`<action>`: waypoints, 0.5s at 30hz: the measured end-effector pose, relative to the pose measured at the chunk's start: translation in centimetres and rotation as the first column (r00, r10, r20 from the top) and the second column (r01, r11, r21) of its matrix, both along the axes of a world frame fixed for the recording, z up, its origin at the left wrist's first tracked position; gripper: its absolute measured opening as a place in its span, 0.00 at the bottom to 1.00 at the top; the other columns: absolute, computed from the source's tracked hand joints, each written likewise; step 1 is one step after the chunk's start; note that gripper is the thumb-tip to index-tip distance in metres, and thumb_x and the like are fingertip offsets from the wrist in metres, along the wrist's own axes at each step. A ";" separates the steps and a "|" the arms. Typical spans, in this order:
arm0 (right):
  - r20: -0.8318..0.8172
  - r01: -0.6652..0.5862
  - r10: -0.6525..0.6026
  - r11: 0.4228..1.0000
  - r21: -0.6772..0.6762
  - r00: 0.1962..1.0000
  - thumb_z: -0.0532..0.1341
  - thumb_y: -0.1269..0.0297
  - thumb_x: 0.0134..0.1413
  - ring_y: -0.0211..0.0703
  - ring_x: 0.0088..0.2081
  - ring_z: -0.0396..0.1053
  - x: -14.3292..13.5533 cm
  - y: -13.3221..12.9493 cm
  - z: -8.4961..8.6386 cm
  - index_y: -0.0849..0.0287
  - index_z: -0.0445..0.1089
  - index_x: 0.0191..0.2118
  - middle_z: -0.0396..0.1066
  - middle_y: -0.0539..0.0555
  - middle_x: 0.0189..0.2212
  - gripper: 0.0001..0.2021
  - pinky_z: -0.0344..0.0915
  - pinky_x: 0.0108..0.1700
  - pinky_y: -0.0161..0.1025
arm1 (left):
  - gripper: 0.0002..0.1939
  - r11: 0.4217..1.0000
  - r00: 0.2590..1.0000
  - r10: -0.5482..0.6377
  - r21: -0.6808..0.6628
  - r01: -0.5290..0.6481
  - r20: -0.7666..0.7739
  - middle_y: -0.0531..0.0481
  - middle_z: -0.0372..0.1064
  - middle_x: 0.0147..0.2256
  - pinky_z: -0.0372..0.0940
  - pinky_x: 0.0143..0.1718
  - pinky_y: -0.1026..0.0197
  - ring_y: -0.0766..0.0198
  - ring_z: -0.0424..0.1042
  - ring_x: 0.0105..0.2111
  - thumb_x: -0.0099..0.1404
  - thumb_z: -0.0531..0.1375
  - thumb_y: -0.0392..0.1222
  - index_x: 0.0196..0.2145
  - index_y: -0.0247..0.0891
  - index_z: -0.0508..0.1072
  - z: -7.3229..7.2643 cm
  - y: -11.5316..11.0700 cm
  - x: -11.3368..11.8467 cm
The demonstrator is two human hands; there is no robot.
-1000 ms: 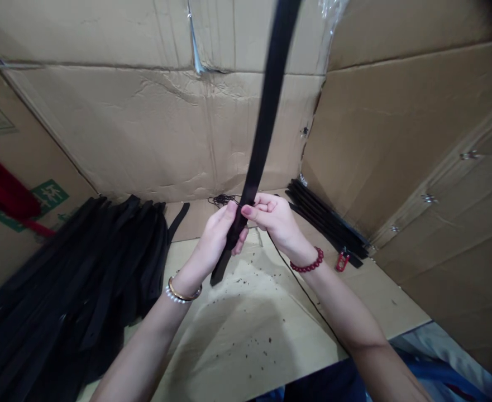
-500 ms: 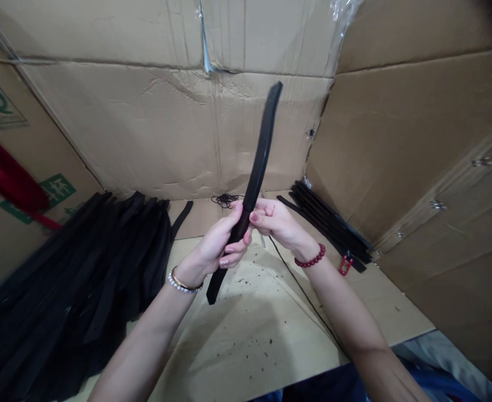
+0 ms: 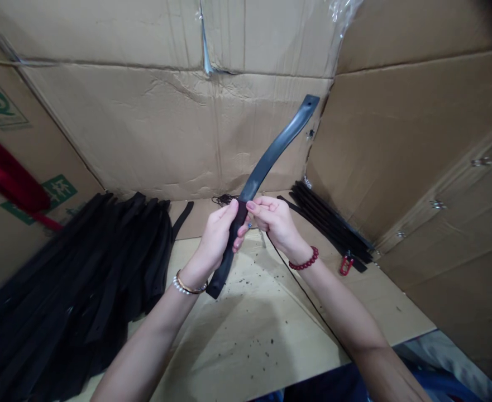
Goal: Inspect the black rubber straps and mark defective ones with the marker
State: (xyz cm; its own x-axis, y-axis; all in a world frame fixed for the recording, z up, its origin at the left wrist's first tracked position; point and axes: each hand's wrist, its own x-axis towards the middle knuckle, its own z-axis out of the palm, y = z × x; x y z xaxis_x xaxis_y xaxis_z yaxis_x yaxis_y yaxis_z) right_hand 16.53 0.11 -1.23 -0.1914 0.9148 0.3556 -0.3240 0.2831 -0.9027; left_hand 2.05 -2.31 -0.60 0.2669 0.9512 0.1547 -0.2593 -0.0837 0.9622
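A long, slightly curved black strip [image 3: 266, 162] is held up at the centre, its upper end with a small hole leaning to the right. My left hand [image 3: 220, 231] is wrapped round its lower part, thumb on top. Close beside it, my right hand [image 3: 273, 220] is closed in a pinch at the strip's edge, by a dark wrapped section. A thin black cord [image 3: 302, 290] runs from under my right hand down towards the table's front edge. What else my right fingers pinch is hidden.
A large pile of black strips [image 3: 82, 290] lies at the left. More strips [image 3: 325, 223] are stacked at the right, near a small red tool [image 3: 346, 265]. Tangled black cord [image 3: 224, 199] lies at the back. Cardboard walls [image 3: 166, 128] surround the table [image 3: 237, 357].
The strip has turned and its upper end has swung to the right and slightly down, showing its shinier face. My left hand has rotated with it; both hands keep their hold.
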 end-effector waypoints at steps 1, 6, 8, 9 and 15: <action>-0.014 -0.022 0.022 1.000 0.000 1.000 0.71 0.54 0.50 0.26 0.16 0.40 0.0 0.0 0.0 0.61 0.69 0.25 0.51 0.39 0.12 0.17 0.36 0.18 0.32 | 0.21 0.999 0.999 -0.038 -0.038 0.039 0.027 0.59 0.58 0.18 0.51 0.11 0.72 0.75 0.55 0.12 0.69 0.55 0.58 0.31 0.36 0.67 0.2 -0.1 -0.1; -0.009 -0.183 0.183 0.981 -0.065 0.983 0.73 0.52 0.46 0.25 0.15 0.39 0.4 0.1 0.1 0.62 0.69 0.28 0.55 0.40 0.14 0.19 0.34 0.17 0.33 | 0.24 0.934 0.954 -0.280 -0.201 0.297 0.108 0.61 0.52 0.15 0.45 0.08 0.73 0.77 0.47 0.08 0.71 0.51 0.59 0.29 0.36 0.68 0.5 0.3 -0.8; -0.007 -0.250 0.250 0.964 -0.093 0.968 0.73 0.50 0.44 0.24 0.15 0.40 0.6 0.3 0.1 0.62 0.69 0.29 0.59 0.41 0.15 0.20 0.33 0.17 0.32 | 0.25 0.896 0.925 -0.356 -0.232 0.377 0.130 0.61 0.50 0.14 0.44 0.07 0.73 0.77 0.45 0.08 0.72 0.49 0.59 0.28 0.36 0.68 0.3 0.6 -0.8; -0.013 -0.258 0.258 0.961 -0.102 0.966 0.74 0.49 0.43 0.24 0.15 0.40 0.6 0.3 0.0 0.62 0.69 0.29 0.62 0.42 0.16 0.21 0.33 0.17 0.32 | 0.26 0.892 0.920 -0.370 -0.228 0.391 0.132 0.61 0.50 0.14 0.44 0.07 0.73 0.77 0.45 0.08 0.72 0.48 0.60 0.28 0.36 0.67 0.2 0.6 -0.7; -0.024 -0.079 0.077 0.992 -0.094 0.997 0.75 0.53 0.41 0.26 0.14 0.53 0.0 -0.1 0.2 0.61 0.67 0.24 0.65 0.45 0.14 0.20 0.44 0.15 0.29 | 0.24 0.993 0.991 -0.115 0.012 0.116 -0.061 0.56 0.65 0.21 0.58 0.13 0.71 0.73 0.62 0.13 0.67 0.55 0.63 0.34 0.36 0.66 -0.3 0.3 0.0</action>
State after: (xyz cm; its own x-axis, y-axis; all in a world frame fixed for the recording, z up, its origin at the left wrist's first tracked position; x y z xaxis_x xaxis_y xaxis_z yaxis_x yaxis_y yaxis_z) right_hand 16.57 -0.03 -1.05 -0.2575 0.9271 0.2725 -0.3602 0.1696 -0.9173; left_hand 2.05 -2.04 -0.92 0.3843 0.9110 0.1494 -0.2097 -0.0714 0.9751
